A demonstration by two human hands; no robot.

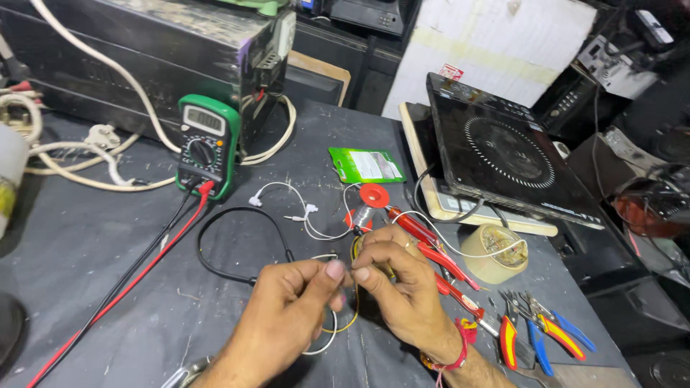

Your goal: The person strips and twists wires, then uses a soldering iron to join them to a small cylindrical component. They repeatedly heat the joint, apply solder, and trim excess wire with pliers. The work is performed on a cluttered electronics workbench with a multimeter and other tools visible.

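Observation:
My left hand point(287, 305) and my right hand point(399, 284) meet fingertip to fingertip low in the middle of the dark workbench point(86, 244). Each pinches thin wires, a yellow wire point(352, 316) and a white wire point(320, 345), that loop down between and under the hands. A black cable point(215, 269) curves in toward my left hand. Red-handled pliers point(431, 248) lie just behind my right hand, next to a red spool of solder point(368, 205). A red thread is tied round my right wrist.
A green multimeter point(207, 144) with red and black leads stands at the back left against a black metal box point(144, 50). An induction cooktop point(503, 154) lies at the right, a tape roll point(492, 251) and several pliers point(539, 334) near it. A green packet point(366, 165) lies mid-table.

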